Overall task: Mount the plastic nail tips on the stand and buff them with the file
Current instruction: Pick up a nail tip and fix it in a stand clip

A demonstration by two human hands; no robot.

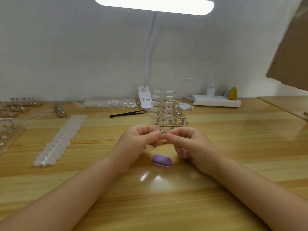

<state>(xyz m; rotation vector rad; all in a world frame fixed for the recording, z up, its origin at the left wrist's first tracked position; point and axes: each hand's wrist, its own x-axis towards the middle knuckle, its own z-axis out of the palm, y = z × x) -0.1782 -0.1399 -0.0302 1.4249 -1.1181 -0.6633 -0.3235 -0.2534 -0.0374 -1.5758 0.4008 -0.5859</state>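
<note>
My left hand (141, 139) holds up a clear plastic strip of white nail tips (158, 107) that stands upright above my fingers. My right hand (186, 142) pinches one tip at the strip's lower part, thumb to thumb with the left. Behind the strip stands a wooden stand with metal holders (178, 120), partly hidden by the strip. A small purple and pink buffing file (162, 160) lies flat on the table just below my hands, touching neither.
A long strip of nail tips (61, 139) lies at the left, with bagged tips (110, 103) and black tweezers (126, 113) behind. More wooden stands (10, 132) sit at the far left. A clip lamp (145, 97) and power strip (216, 100) line the back wall.
</note>
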